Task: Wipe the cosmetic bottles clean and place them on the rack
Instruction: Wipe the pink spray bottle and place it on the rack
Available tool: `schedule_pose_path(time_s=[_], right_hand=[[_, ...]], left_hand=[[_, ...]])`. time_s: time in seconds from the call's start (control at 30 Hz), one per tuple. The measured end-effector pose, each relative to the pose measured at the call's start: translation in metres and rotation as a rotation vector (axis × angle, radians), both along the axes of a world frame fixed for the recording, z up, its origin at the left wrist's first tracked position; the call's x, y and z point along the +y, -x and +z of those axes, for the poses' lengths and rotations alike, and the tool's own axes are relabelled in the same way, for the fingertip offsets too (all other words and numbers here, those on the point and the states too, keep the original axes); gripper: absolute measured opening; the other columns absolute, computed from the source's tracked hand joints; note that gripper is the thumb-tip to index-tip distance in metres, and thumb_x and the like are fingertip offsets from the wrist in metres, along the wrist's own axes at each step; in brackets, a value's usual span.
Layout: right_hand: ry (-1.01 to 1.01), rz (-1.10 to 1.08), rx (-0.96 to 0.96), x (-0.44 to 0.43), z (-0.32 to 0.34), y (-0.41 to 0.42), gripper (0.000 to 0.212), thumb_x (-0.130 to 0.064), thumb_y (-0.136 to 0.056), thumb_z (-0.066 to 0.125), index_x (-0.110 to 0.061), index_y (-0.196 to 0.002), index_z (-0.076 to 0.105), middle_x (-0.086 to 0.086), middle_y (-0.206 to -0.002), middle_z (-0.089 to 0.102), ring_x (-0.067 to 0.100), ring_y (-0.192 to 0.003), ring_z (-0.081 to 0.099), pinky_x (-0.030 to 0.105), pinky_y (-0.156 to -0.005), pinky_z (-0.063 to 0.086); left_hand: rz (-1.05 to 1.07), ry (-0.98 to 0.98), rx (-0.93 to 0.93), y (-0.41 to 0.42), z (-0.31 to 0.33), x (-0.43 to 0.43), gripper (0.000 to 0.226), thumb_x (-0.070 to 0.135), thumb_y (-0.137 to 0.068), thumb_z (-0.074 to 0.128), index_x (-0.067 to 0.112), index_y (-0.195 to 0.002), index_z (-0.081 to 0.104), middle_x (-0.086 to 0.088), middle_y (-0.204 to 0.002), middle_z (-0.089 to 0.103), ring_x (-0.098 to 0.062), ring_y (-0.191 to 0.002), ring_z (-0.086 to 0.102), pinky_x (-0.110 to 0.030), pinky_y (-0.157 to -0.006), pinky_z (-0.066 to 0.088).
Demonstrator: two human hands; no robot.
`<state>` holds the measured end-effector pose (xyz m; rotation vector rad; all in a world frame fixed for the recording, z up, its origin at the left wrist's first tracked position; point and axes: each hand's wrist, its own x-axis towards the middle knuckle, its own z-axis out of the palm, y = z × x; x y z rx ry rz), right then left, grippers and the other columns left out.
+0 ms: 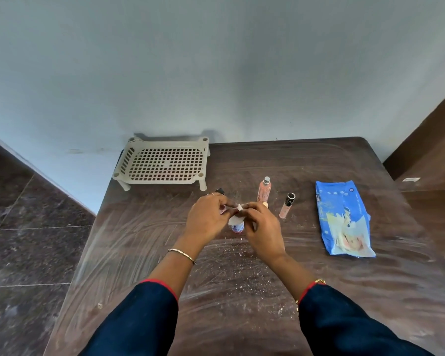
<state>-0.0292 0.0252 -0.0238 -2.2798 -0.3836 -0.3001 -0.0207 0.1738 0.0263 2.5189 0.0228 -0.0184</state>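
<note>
Over the middle of the brown table my left hand and my right hand meet and pinch a small white wipe between their fingertips. Below the wipe stands a small bottle with a blue and white base, mostly hidden by the hands. A tall pink spray bottle with a silver cap stands just behind my right hand. To its right, a slim pink tube with a black cap stands upright. A black cap peeks out behind my left hand. The beige grid rack sits at the table's far left corner with nothing on it.
A blue wet-wipe packet lies flat on the right part of the table. White crumbs and smears cover the tabletop near me. A pale wall runs behind the table, dark floor tiles lie to the left, and brown furniture stands at the right.
</note>
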Motion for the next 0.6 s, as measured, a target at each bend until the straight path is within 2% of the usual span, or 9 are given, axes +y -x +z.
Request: schedule_pose_path(time_s=[0.17,0.23,0.4,0.6], right_hand=[[0.009,-0.035,0.046,0.004,-0.004,0.003,0.020,0.004,-0.078,0.066,-0.006,-0.094,0.072,0.000,-0.102,0.065,0.013,-0.088,0.062,0.020,-0.077,0.049],[0.013,-0.055,0.066,0.005,-0.002,0.002,0.019,0.004,-0.079,0.064,-0.007,-0.092,0.072,0.000,-0.095,0.063,0.010,-0.080,0.058,0.015,-0.072,0.044],[0.002,-0.096,0.089,0.008,0.003,0.003,0.019,0.006,-0.078,0.062,-0.008,-0.087,0.072,0.000,-0.085,0.063,0.005,-0.071,0.052,0.017,-0.067,0.043],[-0.094,-0.248,0.205,0.014,-0.003,0.008,0.017,0.005,-0.078,0.059,-0.009,-0.082,0.067,0.000,-0.081,0.065,0.013,-0.073,0.060,0.032,-0.069,0.053]], left_hand=[[0.033,-0.047,-0.012,-0.002,-0.002,-0.003,0.015,0.043,-0.081,0.069,0.030,-0.088,0.073,0.011,-0.090,0.069,-0.006,-0.080,0.062,-0.031,-0.075,0.054],[0.047,-0.043,-0.004,-0.004,-0.001,-0.004,0.014,0.042,-0.081,0.069,0.029,-0.085,0.072,0.011,-0.087,0.068,-0.006,-0.077,0.062,-0.029,-0.072,0.053],[0.009,0.033,0.017,-0.005,0.001,-0.006,0.005,0.033,-0.081,0.071,0.031,-0.084,0.068,0.015,-0.089,0.068,-0.001,-0.077,0.061,-0.026,-0.071,0.054],[-0.004,0.030,0.021,-0.004,-0.001,-0.005,0.004,0.034,-0.085,0.067,0.032,-0.086,0.071,0.017,-0.088,0.068,-0.001,-0.081,0.061,-0.027,-0.071,0.053]])
